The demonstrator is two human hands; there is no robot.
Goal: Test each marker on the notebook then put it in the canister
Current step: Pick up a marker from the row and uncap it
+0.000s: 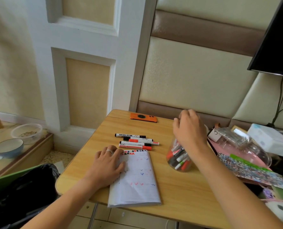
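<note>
I judge the job past halfway: several markers stand in the clear canister (pixel 178 156) at three o'clock of the notebook (pixel 137 177), and about five markers (pixel 136 141) wait at its twelve o'clock. My left hand (pixel 107 164) presses flat on the scribbled page; my right hand (pixel 188 128) hovers above the canister, fingers loosely curled, apparently empty. Marker labels are too small to read.

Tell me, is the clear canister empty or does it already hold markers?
It holds markers. Through the clear wall of the canister, several markers with red, black and green parts show, heaped toward the bottom.
</note>
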